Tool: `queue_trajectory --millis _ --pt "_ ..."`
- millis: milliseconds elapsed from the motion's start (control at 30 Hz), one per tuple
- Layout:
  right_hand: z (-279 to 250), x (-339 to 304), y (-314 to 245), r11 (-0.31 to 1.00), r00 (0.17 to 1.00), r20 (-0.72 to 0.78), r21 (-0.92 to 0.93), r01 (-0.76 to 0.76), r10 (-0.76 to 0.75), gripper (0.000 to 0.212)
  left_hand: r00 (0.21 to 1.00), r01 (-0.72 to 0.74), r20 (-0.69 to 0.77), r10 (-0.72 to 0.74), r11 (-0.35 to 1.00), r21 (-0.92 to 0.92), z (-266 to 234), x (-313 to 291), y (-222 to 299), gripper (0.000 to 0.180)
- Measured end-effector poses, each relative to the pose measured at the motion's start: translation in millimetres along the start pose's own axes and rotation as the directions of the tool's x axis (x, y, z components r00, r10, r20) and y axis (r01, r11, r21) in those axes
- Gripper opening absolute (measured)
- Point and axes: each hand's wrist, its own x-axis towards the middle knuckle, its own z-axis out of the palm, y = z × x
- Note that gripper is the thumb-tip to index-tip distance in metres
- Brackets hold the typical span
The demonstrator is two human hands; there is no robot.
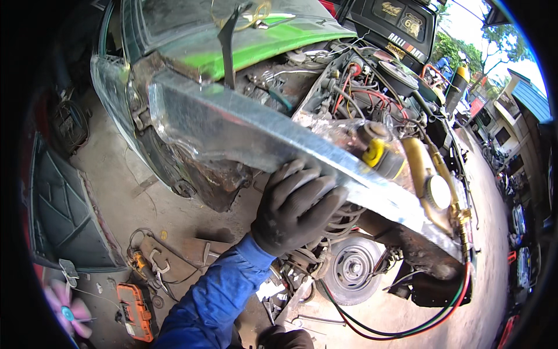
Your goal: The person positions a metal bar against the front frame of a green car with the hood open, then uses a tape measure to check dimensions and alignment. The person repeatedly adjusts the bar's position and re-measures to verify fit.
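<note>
My left hand (297,206), in a dark grey work glove, comes in from the lower left in a blue sleeve. Its fingers curl against the lower edge of a long bare sheet-metal panel (232,125), which runs along the side of the car's engine bay. Whether the thumb reaches behind the metal is hidden. A yellow and black tape measure (383,158) rests beyond the panel's upper edge. Brass torch fittings (463,215) sit by the panel's far right end, with red and green hoses (401,335) looping below. My right hand is out of view.
Wires and hoses fill the engine bay (372,96). Below the panel stand a wheel (351,267) and coiled cables (308,262). On the floor at left lie an orange toolbox (135,311), a yellow power tool (139,264), a pink fan (67,313) and a dark car panel (67,209).
</note>
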Motion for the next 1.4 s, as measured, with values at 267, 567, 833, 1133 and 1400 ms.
queue_trajectory --millis 267,567,833,1133,1400 --pt "-72.2 -210.2 -88.2 0.937 0.878 -0.386 0.308 -0.165 0.282 0.063 0.912 0.088 0.401 -0.089 0.996 0.02 -43.4 25.9 3.9 0.056" --pt "-176.0 -331.2 -178.5 0.924 0.818 -0.489 0.359 -0.127 0.303 0.041 0.722 0.194 0.69 -0.062 0.974 -0.116 -88.7 66.5 -6.4 0.063" --pt "-293.8 -384.2 -315.9 0.934 0.621 -0.777 0.29 0.209 0.102 0.031 0.754 0.317 0.654 -0.057 0.904 -0.287 -90.6 62.4 -12.0 0.06" --pt "-419.9 -495.3 -476.4 0.742 0.381 -0.913 0.355 0.569 0.145 0.031 0.569 0.583 0.806 0.16 0.613 -0.533 -163.6 119.2 -11.2 0.054" --pt "-493.5 -538.6 -502.3 0.515 0.405 -0.898 0.432 0.741 0.171 0.03 0.461 0.785 0.884 -0.079 0.501 -0.365 -210.2 149.2 -22.9 0.024"
